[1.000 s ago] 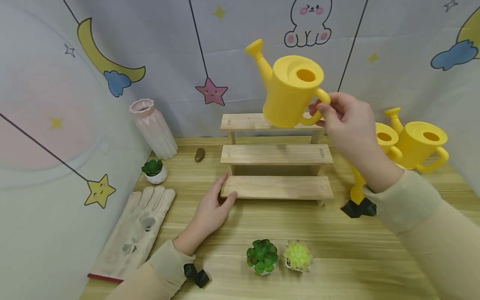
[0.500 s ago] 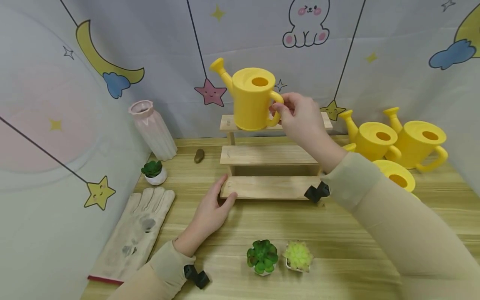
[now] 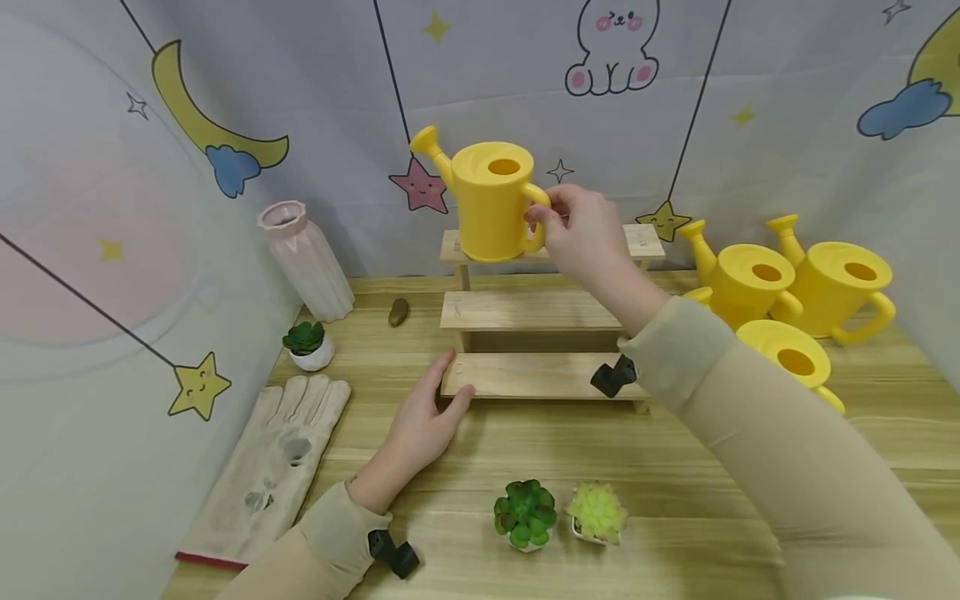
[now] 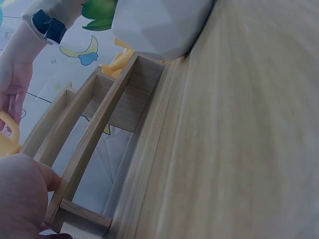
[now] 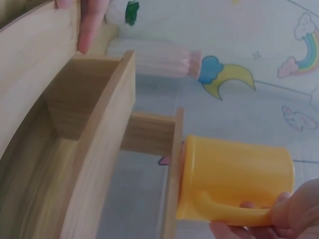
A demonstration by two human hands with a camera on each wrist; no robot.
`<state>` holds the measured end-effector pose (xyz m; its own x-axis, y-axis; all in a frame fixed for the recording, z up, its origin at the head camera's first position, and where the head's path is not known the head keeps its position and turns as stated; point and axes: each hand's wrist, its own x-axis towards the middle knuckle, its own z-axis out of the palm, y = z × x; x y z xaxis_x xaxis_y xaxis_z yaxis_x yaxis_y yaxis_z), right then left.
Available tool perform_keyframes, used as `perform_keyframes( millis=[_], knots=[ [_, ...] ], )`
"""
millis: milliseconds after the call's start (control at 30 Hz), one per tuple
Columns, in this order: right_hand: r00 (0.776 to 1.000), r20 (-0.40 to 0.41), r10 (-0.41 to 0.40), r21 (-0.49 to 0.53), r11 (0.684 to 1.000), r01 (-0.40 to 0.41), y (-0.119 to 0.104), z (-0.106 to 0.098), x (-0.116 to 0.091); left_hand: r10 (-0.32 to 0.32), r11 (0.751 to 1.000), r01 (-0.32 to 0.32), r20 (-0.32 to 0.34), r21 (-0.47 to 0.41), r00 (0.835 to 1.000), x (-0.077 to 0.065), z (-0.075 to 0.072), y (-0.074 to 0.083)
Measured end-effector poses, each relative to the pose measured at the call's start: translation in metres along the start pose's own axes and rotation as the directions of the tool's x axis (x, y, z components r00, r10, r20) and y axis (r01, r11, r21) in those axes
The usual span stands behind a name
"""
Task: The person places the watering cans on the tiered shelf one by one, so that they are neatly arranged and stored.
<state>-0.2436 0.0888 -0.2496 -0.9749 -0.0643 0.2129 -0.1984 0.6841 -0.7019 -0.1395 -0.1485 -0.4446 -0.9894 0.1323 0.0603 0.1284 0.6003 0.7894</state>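
My right hand point(image 3: 588, 233) pinches the handle of a yellow watering can point(image 3: 491, 204), its spout to the left. The can stands upright at the left part of the top step of a three-tier wooden plant stand point(image 3: 547, 310). In the right wrist view, the base of the watering can point(image 5: 234, 174) meets the top board. My left hand point(image 3: 422, 412) holds the left end of the bottom step, thumb at the front edge and fingers along the side. In the left wrist view, the thumb of the left hand point(image 4: 25, 186) lies against the board's end.
Several more yellow watering cans point(image 3: 843, 287) stand at the right, partly behind my right sleeve. Two potted succulents point(image 3: 525, 512) sit in front. On the left are a pale glove point(image 3: 277, 458), a small succulent point(image 3: 309, 343), a pink-white vase point(image 3: 309, 262) and a brown stone point(image 3: 399, 312).
My right hand has carried the watering can left and down, from above the stand's right half onto the left of the top step. The left hand has stayed put.
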Motion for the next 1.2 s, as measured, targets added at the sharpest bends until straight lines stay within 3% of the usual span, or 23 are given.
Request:
perform_keyframes(
  millis=[600,833,1000,1200],
  knots=[
    [0.999,-0.020,-0.042,-0.017,0.999,0.041,0.002,0.007,0.002,-0.017,1.000,0.017,0.002,0.006,1.000,0.000,0.001,-0.001],
    [0.999,0.025,-0.022,-0.011,1.000,0.022,0.004,0.004,0.000,-0.015,1.000,0.015,0.001,-0.004,1.000,0.000,0.001,-0.002],
    [0.998,0.054,-0.017,0.013,1.000,0.016,0.010,-0.004,-0.009,-0.008,1.000,0.008,-0.003,-0.004,1.000,0.000,0.002,-0.001],
    [0.997,0.026,-0.070,-0.005,0.998,0.070,0.023,-0.019,-0.034,-0.008,1.000,0.008,-0.006,-0.004,1.000,-0.001,0.001,-0.001]
  ],
)
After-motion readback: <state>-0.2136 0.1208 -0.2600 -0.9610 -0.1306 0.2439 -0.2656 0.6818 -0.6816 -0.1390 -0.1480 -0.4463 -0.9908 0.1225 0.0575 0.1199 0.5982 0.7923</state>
